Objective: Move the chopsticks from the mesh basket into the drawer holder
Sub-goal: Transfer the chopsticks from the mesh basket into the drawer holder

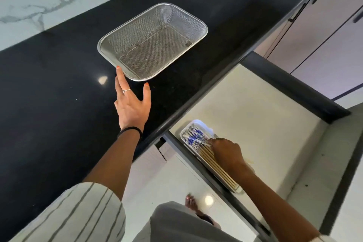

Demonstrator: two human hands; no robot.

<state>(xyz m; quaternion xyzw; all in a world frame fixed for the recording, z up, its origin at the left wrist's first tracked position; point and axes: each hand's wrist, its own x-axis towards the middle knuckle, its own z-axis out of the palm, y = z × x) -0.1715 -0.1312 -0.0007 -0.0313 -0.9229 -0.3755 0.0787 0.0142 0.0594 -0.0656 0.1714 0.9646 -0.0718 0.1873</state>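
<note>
Now right hand (curled) on chopsticks

Bright, even daylight fills the scene. A round overhead lamp mirrors as a small white glare spot on the polished black stone counter and again on the glossy white floor tiles. The white plastic drawer holder blows out bluish-white at its far end. Wide-angle distortion bends the counter edge and cabinet lines. Overall focus is slightly soft, with compression smear.

Hidden and blurred parts
The right hand covers part of the chopsticks; their blue patterned ends are blurred.
</note>
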